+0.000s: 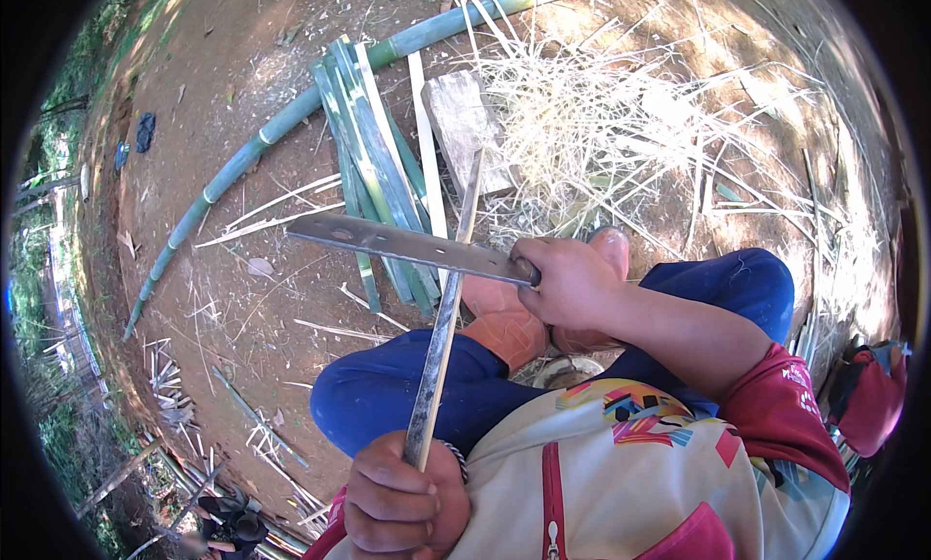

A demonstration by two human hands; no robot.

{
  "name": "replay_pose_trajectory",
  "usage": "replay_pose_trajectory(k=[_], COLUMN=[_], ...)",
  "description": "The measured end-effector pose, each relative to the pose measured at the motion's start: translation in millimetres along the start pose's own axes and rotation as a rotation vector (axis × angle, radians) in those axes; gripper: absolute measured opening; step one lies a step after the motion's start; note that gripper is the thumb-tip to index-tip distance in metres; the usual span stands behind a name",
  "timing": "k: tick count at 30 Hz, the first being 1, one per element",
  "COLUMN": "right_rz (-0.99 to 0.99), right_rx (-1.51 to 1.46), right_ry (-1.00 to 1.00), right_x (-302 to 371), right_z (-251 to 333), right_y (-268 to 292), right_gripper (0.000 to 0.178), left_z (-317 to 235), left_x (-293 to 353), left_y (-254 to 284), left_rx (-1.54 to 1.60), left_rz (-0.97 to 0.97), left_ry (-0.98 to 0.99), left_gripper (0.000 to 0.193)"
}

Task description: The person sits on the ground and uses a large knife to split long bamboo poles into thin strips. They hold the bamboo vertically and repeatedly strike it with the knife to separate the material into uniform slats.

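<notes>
My left hand [402, 502] is closed around the lower end of a long narrow bamboo strip [438, 352], held near my body and slanting up and away. In my right hand [572, 281] is the handle of a machete [388, 245], its broad dark blade pointing left. The blade crosses the strip about midway along, and they appear to touch. Past the blade, the strip's far end lies over a worn wooden block [465, 124]. Most of the machete's handle is hidden by my fingers.
Split green bamboo slats [373, 162] lie left of the block. Behind them a long bamboo pole [281, 124] curves across the dirt. A heap of pale shavings [611, 124] spreads to the right. My orange boots [499, 322] are close below the blade. A red bag [873, 395] sits far right.
</notes>
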State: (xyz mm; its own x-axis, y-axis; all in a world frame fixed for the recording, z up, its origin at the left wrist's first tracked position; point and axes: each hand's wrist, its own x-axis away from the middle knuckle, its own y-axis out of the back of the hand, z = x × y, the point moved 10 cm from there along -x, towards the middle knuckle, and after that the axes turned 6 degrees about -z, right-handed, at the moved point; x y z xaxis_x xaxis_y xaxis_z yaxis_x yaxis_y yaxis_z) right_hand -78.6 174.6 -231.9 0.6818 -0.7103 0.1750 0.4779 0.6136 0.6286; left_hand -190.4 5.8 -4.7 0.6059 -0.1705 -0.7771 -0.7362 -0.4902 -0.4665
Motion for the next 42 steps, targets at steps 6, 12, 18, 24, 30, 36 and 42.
replay_pose_trajectory(k=[6,12,18,24,30,36,42], right_rz=[0.000,0.006,-0.013,-0.058,-0.004,0.036,0.040], right_rx=[0.028,0.026,0.018,0.009,0.060,0.155,0.137], right_ry=[0.021,0.052,-0.084,-0.120,-0.207,-0.340,-0.381], right_x=[4.6,1.0,-23.0,-29.3,-51.1,-70.6,-100.7], right_z=[2.8,5.5,-36.1,-55.3,-73.9,-124.6,-151.8], right_y=[0.7,-3.2,-12.3,-19.3,-23.7,-41.4,-50.7], right_gripper=[0.027,0.030,0.029,0.026,0.025,0.030,0.033], left_z=[-5.5,-2.3,-1.8,5.3,-1.0,2.2,-4.4], left_x=[9.5,0.1,-0.3,5.1,0.0,-1.6,-0.3], left_y=[19.9,-1.6,-3.9,-1.7,-3.0,-0.4,12.3], left_rx=[0.044,-0.002,-0.005,0.049,0.000,0.006,0.058], left_rz=[-0.013,0.010,0.048,0.018,0.036,0.028,0.004], left_ry=[-0.076,-0.041,-0.005,-0.005,-0.005,-0.012,-0.038], left_gripper=[0.023,0.045,0.044,0.043,0.040,0.034,0.023])
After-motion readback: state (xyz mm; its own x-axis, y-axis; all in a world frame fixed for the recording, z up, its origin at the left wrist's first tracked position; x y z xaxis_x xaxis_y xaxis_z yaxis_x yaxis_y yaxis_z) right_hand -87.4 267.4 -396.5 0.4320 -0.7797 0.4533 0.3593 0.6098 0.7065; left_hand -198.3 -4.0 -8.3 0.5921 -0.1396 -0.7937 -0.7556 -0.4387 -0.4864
